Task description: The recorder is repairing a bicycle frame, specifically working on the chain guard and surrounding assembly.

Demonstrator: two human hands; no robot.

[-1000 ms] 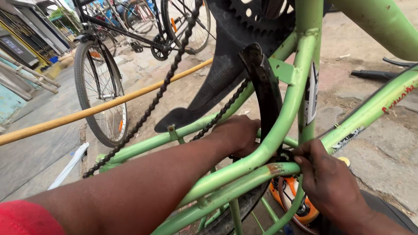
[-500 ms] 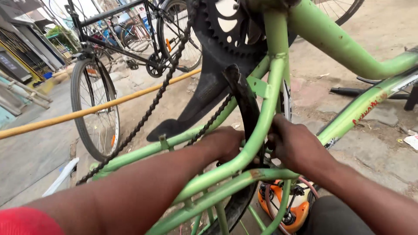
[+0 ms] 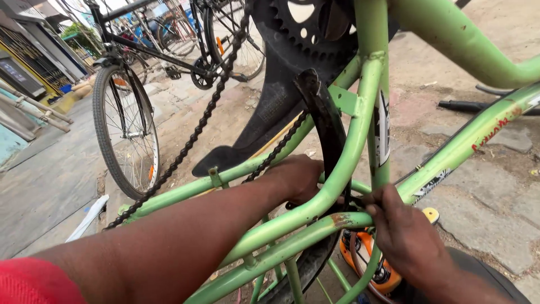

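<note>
**Two hands at the rear of an upturned green bicycle frame**

Seen from above, outdoors on bare ground: a light green bicycle frame [image 3: 360,146], apparently upside down, with its black chainring [image 3: 306,28] at the top of the view and a black chain [image 3: 185,143] hanging slack toward the lower left. No containers in sight. Stickers on the frame: a white upright one [image 3: 383,132] on the vertical tube, a dark patterned one [image 3: 430,183] and a strip of red lettering [image 3: 495,132] on the slanting tube at right (wording left unread). At far left, a dark sign board [image 3: 17,76] on a building front.

Left hand [image 3: 298,177] reached in behind the curved green tube, fingers curled around something beside the black mudguard [image 3: 323,121]; exactly what was gripped stayed hidden by the tube. Right hand [image 3: 402,228] closed in a pinch at the junction of the tubes, fingertips [image 3: 374,198] pressed on a small dark part just beside the mudguard's lower end. Below the right hand, a round orange and black object [image 3: 363,256], partly covered. Behind, a black bicycle [image 3: 126,121] standing upright, well apart from the hands.
</note>
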